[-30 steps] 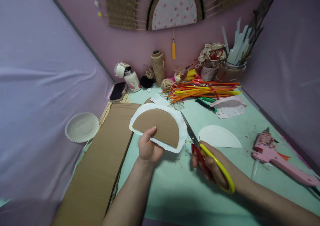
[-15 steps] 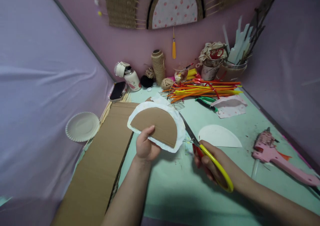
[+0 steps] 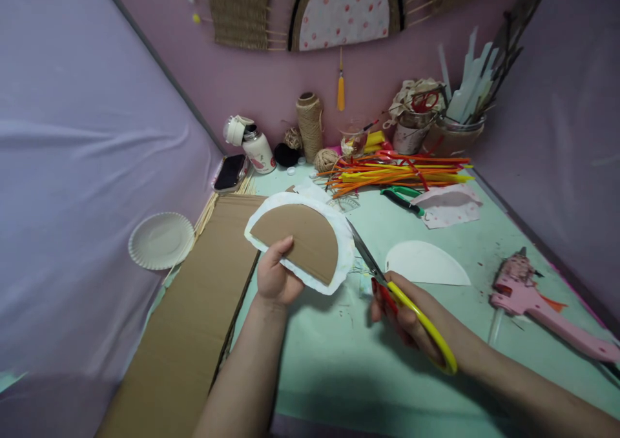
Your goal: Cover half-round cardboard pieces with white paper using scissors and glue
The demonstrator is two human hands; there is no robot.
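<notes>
Our left hand (image 3: 278, 280) pinches the lower edge of the cardboard half-circle (image 3: 307, 231), thumb on top, fingers mostly hidden underneath. White sheet (image 3: 345, 250) borders the cardboard. Our right hand (image 3: 411, 318) is curled around the scissors (image 3: 371, 262), tips near the sheet's right edge. The half-circle sits between our 2 hands, above the table (image 3: 329, 373).

The near green tabletop (image 3: 334, 367) leaves room to pass, while scissors (image 3: 405, 300) bar the middle, a glue gun (image 3: 535, 299) the right and bundled strips (image 3: 400, 174) the far side.
</notes>
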